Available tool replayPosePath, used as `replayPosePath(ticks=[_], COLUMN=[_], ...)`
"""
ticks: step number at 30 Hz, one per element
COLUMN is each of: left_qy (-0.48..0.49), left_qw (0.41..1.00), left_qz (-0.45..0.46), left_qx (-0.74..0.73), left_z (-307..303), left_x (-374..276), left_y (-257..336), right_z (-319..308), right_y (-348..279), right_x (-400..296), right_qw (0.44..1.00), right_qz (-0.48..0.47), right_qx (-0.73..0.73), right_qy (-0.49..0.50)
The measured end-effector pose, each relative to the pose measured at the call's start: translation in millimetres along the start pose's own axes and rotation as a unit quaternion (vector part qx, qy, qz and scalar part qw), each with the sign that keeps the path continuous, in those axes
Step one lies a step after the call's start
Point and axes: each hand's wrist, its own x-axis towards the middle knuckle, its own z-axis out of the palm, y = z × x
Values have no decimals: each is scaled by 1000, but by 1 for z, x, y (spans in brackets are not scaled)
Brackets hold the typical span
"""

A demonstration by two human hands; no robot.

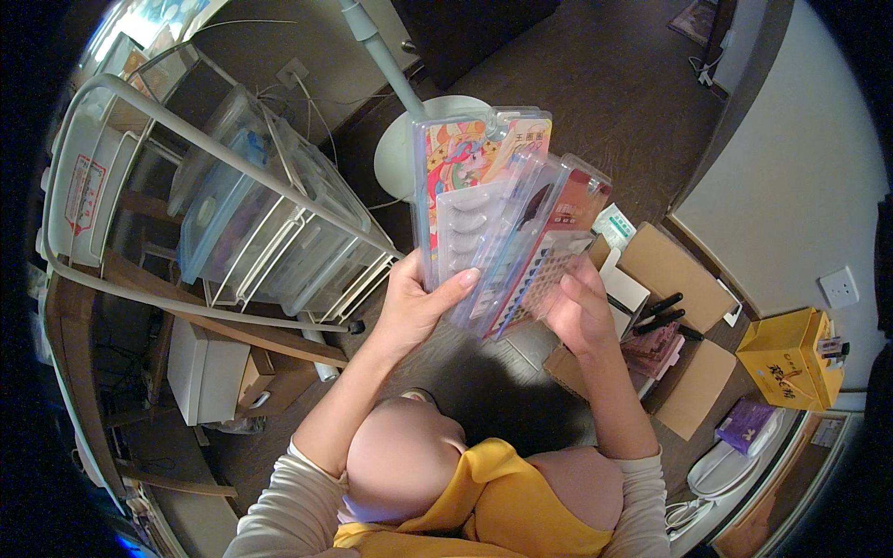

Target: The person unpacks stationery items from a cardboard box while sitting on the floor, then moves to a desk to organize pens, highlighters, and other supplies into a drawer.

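Note:
In the middle of the head view, several clear plastic packs of false eyelashes are fanned out between my two hands. My left hand [425, 300] is closed on the left edge of a pack with a colourful cartoon unicorn card [457, 157], its thumb lying on the front near rows of lashes. My right hand [582, 303] grips the lower right side of a pack with a red card [575, 202] and rows of small dark lash clusters. Other packs overlap between these two, so their fronts are partly hidden. The packs are held up above my knees.
An open cardboard box [691, 397] holding black pens or tubes stands on the floor at right, beside a yellow paper bag [785, 356]. A white metal rack [230, 167] with plastic bins fills the left. Beyond my hands is a round white stand base [398, 160].

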Motion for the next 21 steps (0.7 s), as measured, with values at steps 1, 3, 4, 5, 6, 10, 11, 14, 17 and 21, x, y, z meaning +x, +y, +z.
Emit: replayPosePath(ticks=[1, 3, 4, 5, 6, 10, 11, 14, 17, 21], left_qy=[-4, -20, -28, -42, -58, -77, -69, -50, -44, -41], left_qw=[1000, 996, 991, 986, 978, 972, 978, 995, 996, 993], left_qz=[1, 7, 10, -14, -39, -61, -63, -61, -74, -111], left_qx=[4, -83, -127, -163, -198, -214, -185, -68, 20, 16], left_z=[0, -2, -2, -2, 4, 6, 7, 4, -3, 10], left_x=[0, 0, 1, 1, 2, 6, 6, 2, 1, 3], left_y=[1, -5, -6, -4, 6, 7, 6, 2, -9, 2], right_z=[-2, -7, -12, -17, -24, -31, -32, -9, 6, 3], right_y=[0, -1, -3, -4, -6, -21, -21, -19, -8, -4], right_x=[0, 0, -1, -3, -4, -9, -10, -5, 0, 0], right_qw=[1000, 1000, 999, 998, 996, 991, 994, 999, 999, 1000], right_qz=[2, -9, -21, -33, -44, -46, -46, -39, -28, -9], right_qx=[0, 17, 33, 50, 79, 120, 96, 12, -36, -9], right_qy=[4, 7, 5, 4, 28, -43, -17, -1, 28, 13])
